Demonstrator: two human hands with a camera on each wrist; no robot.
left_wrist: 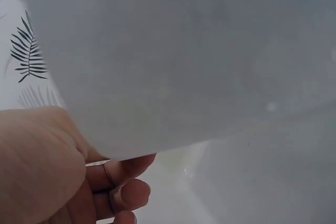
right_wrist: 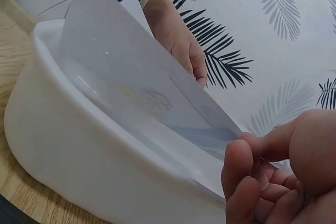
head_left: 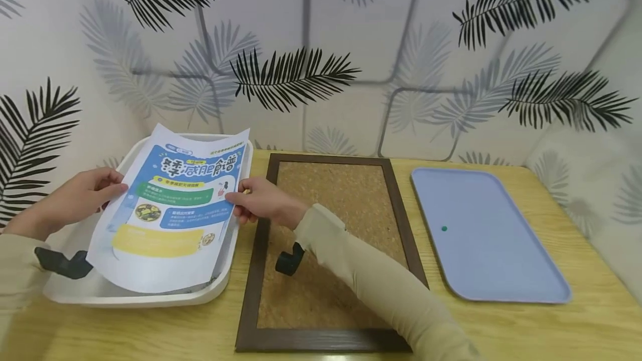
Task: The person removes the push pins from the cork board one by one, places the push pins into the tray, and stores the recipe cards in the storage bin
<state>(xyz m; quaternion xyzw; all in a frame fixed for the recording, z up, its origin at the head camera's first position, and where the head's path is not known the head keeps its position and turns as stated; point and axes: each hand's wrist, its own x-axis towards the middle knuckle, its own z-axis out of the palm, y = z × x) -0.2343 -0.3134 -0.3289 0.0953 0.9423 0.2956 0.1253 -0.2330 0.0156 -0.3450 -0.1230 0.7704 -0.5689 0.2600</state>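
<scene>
A printed paper sheet (head_left: 165, 205), blue and white with green and yellow panels, is held up over a white plastic tub (head_left: 220, 288). My left hand (head_left: 82, 196) pinches its left edge between thumb and fingers. On the opposite edge, my right hand (head_left: 263, 202) pinches the paper too. In the left wrist view the plain back of the sheet (left_wrist: 173, 66) fills most of the picture, above the left hand (left_wrist: 47, 166). From the right wrist, the right hand (right_wrist: 278, 171) grips the edge beside the tub's wall (right_wrist: 79, 145). The paper hides much of the tub's inside.
A brown-framed cork board (head_left: 311, 294) lies on the wooden table (head_left: 150, 333), under the right forearm. To its right is a light blue tray (head_left: 491, 238) with a small green dot-like object (head_left: 444, 228) on it. A leaf-patterned wall covering (head_left: 351, 43) stands behind.
</scene>
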